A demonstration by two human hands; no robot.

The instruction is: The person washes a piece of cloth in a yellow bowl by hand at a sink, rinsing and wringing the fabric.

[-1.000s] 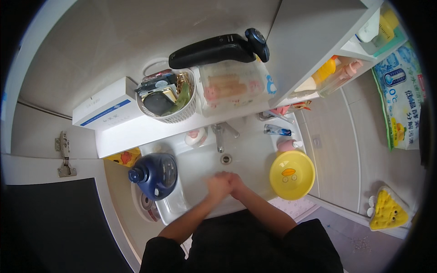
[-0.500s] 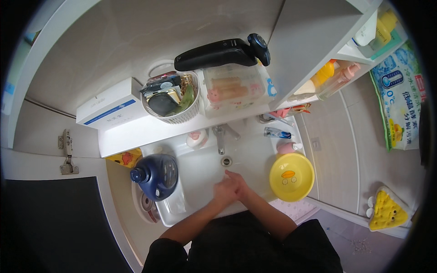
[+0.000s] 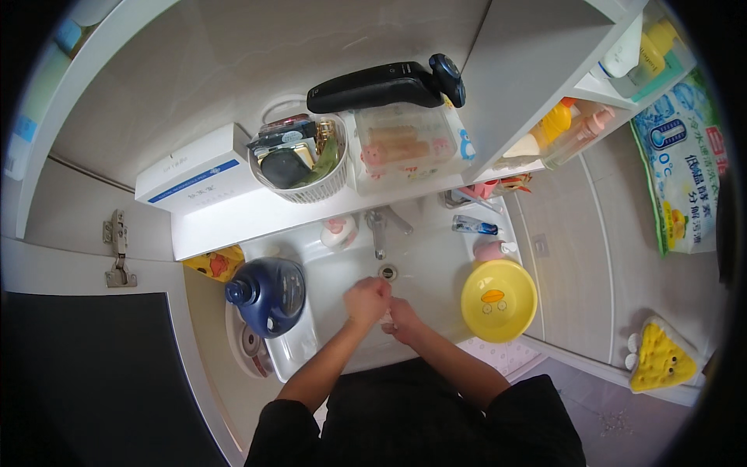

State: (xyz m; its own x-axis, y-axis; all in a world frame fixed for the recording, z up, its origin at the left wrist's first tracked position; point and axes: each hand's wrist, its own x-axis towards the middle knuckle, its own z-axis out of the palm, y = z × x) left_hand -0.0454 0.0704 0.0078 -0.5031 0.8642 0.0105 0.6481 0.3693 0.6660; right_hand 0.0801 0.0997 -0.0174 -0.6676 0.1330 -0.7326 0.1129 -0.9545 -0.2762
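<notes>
Over the white sink (image 3: 424, 300), just below the drain (image 3: 387, 272), my two hands meet. My left hand (image 3: 368, 301) is closed like a fist, its knuckles up. Right beside it, my right hand (image 3: 405, 320) has its fingers curled in against the left one. What lies between them, if anything, is hidden. The silver faucet (image 3: 377, 236) stands behind the hands, and I make out no water stream under its spout.
A blue detergent jug (image 3: 272, 300) stands on the sink's left edge, a yellow basin (image 3: 499, 302) on its right. Behind, a shelf carries a white basket (image 3: 311, 189), a clear box (image 3: 405, 140) and a black shaver (image 3: 377, 87). At left is an open cabinet door (image 3: 47, 272).
My hands were clasped together at the middle; now the left has shifted up and left, and the right sits lower beside it. The view has shifted slightly.
</notes>
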